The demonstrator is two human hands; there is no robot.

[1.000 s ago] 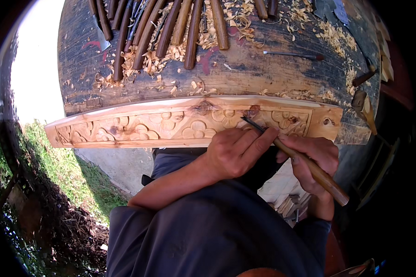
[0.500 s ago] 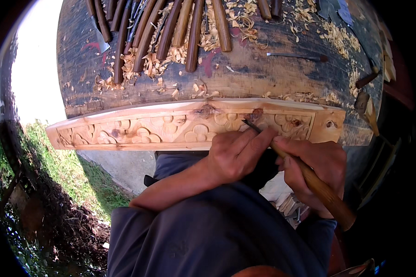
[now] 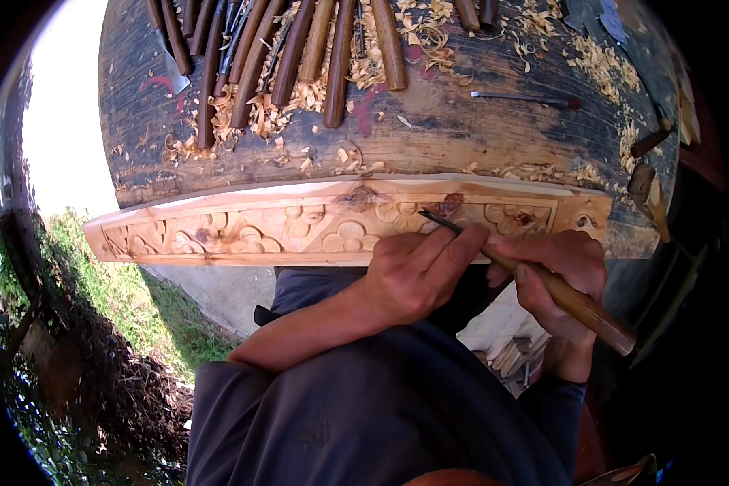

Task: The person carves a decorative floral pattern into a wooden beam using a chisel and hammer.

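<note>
Fingers of the left hand (image 3: 413, 274) curl together, clamped low on one carving tool (image 3: 571, 301) near where the dark metal blade leaves the handle; left thumb hidden. Right hand (image 3: 563, 263), also one, is wrapped around the same tool's smooth, rounded brown wooden handle, whose butt end sticks out beyond the palm toward the lower right. Blade tip lies over the carved board (image 3: 292, 236), just beside the right edge of one flower; contact with the wood cannot be told. Board: one, long, pale orange wood with visible grain, placed along the near edge of the workbench (image 3: 462, 138), its left end reaching past the bench side. Relief: rounded, shallow-lobed petals inside a straight raised border; at least six flowers, exact number uncertain, as the left end is foreshortened and the hands cover part. Dark knots in the wood: at least four. Bench top: worn, scratched, blackened, with reddish marks. Far side: about a dozen wooden handles (image 3: 338, 69), overlapping and cropped, so no firm count; two more (image 3: 466, 14) to their right. Slim tool (image 3: 526, 100) with pale flat blade: one, lying apart. Curled, thin wood shavings (image 3: 308, 93): too many to count.
</note>
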